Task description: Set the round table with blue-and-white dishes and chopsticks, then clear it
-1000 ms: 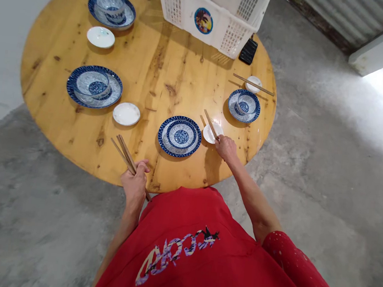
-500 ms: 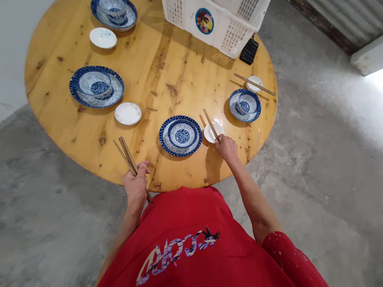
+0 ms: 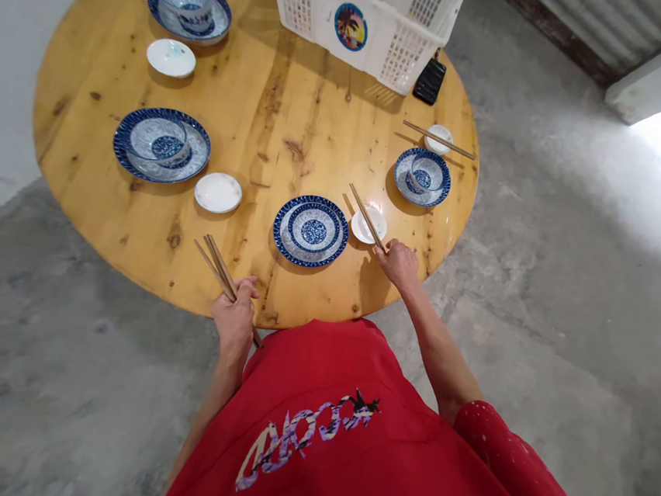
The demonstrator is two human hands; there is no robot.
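Note:
My left hand (image 3: 234, 313) is closed around several wooden chopsticks (image 3: 217, 262) at the table's near edge, their tips pointing up and left. My right hand (image 3: 400, 264) pinches the near end of a pair of chopsticks (image 3: 363, 210), which lies slanted across a small white dish (image 3: 369, 225). Left of that dish, a blue-patterned bowl (image 3: 314, 229) sits on a blue-rimmed plate (image 3: 278, 231). Further right, another plate (image 3: 441, 196) carries a bowl (image 3: 425, 173). Behind it, chopsticks (image 3: 457, 147) rest across a second small white dish (image 3: 438, 136).
The round wooden table (image 3: 293, 151) holds a white plastic crate (image 3: 306, 12) at the back, with a black phone-like object (image 3: 429, 81) beside it. On the left stand two more plates with bowls (image 3: 162, 144) and white dishes (image 3: 218, 193). Concrete floor (image 3: 534, 314) surrounds the table.
My right hand has slid slightly right and down along the chopsticks, toward their near end. The left hand stays put with its chopsticks. The view has shifted a little.

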